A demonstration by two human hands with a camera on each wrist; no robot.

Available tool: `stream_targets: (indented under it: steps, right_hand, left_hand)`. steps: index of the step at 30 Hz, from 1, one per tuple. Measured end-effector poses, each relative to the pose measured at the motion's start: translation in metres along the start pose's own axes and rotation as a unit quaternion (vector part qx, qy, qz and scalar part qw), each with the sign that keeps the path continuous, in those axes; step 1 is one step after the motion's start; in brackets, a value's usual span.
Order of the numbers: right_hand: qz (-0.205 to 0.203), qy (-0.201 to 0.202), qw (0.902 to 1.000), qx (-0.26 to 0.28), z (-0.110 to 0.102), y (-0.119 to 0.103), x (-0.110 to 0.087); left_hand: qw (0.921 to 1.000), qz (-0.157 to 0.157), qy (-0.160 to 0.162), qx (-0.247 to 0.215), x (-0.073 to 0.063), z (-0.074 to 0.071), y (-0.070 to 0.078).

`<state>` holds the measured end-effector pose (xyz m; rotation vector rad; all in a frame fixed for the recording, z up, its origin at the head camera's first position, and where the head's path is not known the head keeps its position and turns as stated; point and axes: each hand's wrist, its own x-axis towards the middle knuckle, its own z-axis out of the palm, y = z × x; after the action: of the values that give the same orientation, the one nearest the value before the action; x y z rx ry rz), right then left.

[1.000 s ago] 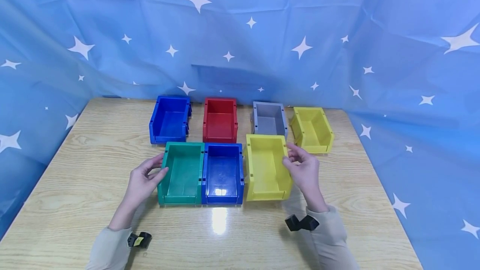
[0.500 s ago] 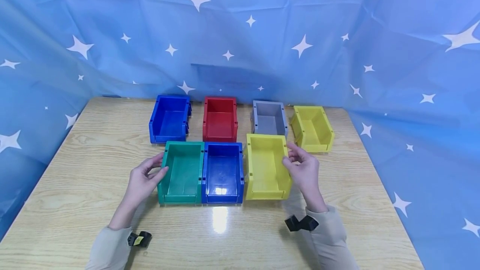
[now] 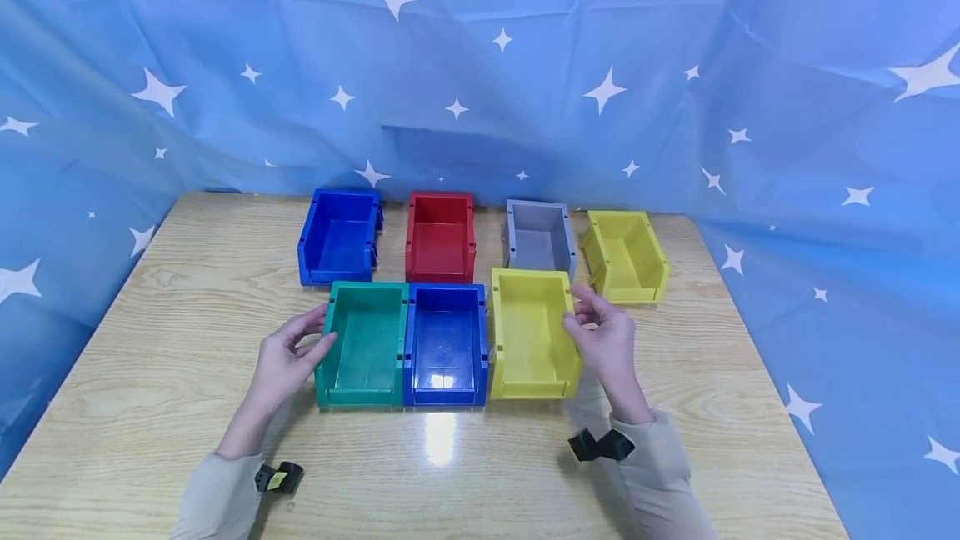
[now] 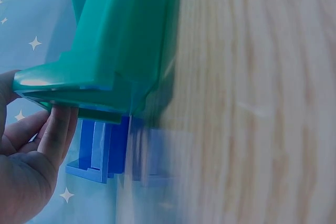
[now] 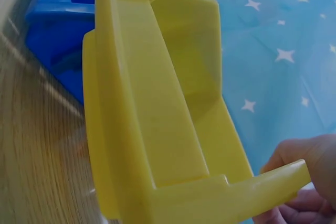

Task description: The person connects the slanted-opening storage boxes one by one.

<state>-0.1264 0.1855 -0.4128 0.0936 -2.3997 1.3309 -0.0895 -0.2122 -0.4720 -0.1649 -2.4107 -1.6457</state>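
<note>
My left hand (image 3: 287,361) pinches the left rim of a green plastic storage bin (image 3: 367,344), thumb on the inside and fingers beneath the rim in the left wrist view. Right against it, side by side, stands a blue storage bin (image 3: 446,340). A yellow storage bin (image 3: 531,336) is gripped at its right rim by my right hand (image 3: 609,344). It looks slightly raised and tilted in the right wrist view, beside the blue bin (image 5: 58,30). A narrow gap shows between those two. The fingertips under the yellow rim (image 5: 273,184) are partly hidden.
Along the back stand another blue bin (image 3: 341,236), a red bin (image 3: 441,240), a grey bin (image 3: 538,238) partly covered by the held yellow one, and a second yellow bin (image 3: 626,257). A star-patterned blue cloth (image 3: 480,65) hangs behind the wooden table (image 3: 360,473).
My right hand and the yellow bin have shifted very slightly left, towards the blue bin. My left hand and the green bin have stayed in place.
</note>
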Motion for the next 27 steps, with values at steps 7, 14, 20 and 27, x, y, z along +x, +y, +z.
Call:
stream_targets:
  steps: [7, 14, 20, 27]
  right_hand:
    - [-0.005, -0.016, 0.9998, 0.007, -0.005, -0.02, -0.001]
    - [0.021, -0.042, 0.9988, 0.011, -0.01, -0.002, 0.003]
    - [-0.101, -0.019, 0.9942, -0.032, -0.007, -0.011, 0.008]
    - [-0.232, -0.062, 0.9704, -0.021, 0.016, -0.031, 0.008]
  left_hand:
    - [1.0, 0.005, 0.005, 0.001, 0.0, 0.0, 0.013]
    - [0.9999, 0.01, 0.001, 0.006, 0.0, 0.001, -0.001]
    - [0.9999, 0.013, 0.002, 0.004, -0.001, 0.001, -0.002]
    - [0.9999, 0.013, 0.001, 0.005, -0.001, 0.001, 0.0]
